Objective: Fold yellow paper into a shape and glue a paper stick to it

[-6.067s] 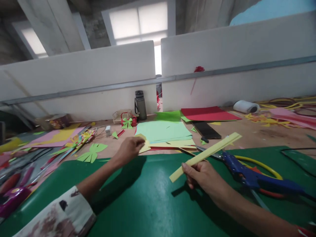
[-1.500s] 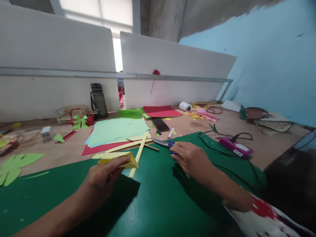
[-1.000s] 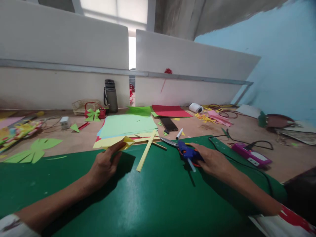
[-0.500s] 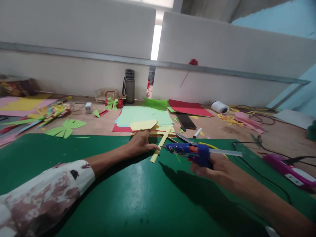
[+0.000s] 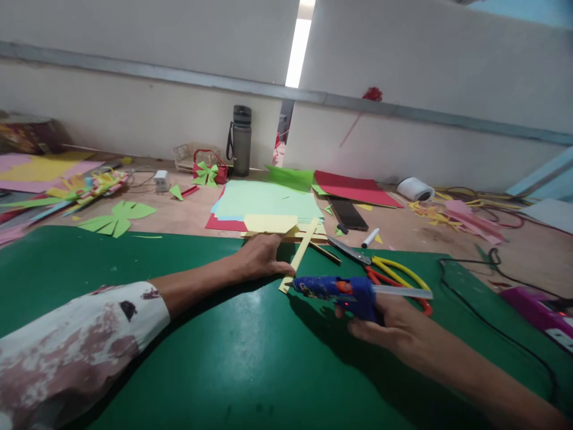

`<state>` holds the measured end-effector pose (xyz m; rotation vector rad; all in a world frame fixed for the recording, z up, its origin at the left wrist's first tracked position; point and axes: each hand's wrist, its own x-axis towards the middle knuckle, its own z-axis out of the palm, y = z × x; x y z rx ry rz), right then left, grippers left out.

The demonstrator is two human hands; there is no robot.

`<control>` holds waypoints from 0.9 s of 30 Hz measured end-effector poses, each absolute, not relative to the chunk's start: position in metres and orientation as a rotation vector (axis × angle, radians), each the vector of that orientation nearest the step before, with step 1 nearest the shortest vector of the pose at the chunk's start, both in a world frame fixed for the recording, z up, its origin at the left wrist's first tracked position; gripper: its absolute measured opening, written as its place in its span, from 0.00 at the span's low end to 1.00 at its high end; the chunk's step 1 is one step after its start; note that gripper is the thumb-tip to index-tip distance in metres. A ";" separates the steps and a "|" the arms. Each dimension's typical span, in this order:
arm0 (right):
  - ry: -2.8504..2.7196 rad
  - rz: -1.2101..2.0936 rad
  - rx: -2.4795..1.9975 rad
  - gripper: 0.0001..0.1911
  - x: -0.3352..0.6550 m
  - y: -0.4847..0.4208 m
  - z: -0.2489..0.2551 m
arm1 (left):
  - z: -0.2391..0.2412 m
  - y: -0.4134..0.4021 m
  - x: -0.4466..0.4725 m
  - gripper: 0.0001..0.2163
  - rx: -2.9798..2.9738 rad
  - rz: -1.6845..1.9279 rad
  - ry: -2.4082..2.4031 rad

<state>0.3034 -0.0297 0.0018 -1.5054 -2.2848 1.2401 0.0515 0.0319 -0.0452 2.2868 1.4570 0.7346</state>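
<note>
My right hand [image 5: 394, 325] grips a blue glue gun [image 5: 342, 291] with a glue stick out its back. Its nozzle points left at the near end of a pale yellow paper strip [image 5: 299, 255] lying on the green mat [image 5: 224, 358]. My left hand [image 5: 262, 261] rests on the mat just left of the strip, fingers curled round a folded yellow paper piece [image 5: 270, 224] that sticks up behind the hand.
Yellow-and-red scissors [image 5: 385, 273] lie right of the strip. A stack of coloured paper sheets [image 5: 264, 203], a phone [image 5: 348, 214], a marker [image 5: 370, 237] and a dark bottle [image 5: 241, 141] are behind. Green paper leaves [image 5: 117, 216] lie left; a cable [image 5: 492, 280] and purple device [image 5: 537, 307] right.
My right hand took up the glue gun from the mat and brought its nozzle to the strip's near end. My left hand carried the folded yellow paper over beside the strip.
</note>
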 end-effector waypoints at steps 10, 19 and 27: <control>-2.227 1.329 -1.490 0.14 0.299 -0.034 -0.002 | -0.045 0.031 0.050 0.21 2.318 0.718 1.425; -2.349 1.272 -1.569 0.14 0.298 -0.033 0.003 | -0.049 0.033 0.050 0.23 2.320 0.738 1.407; -2.504 1.023 -1.513 0.15 0.295 -0.038 0.015 | -0.044 0.032 0.050 0.31 2.331 0.709 1.402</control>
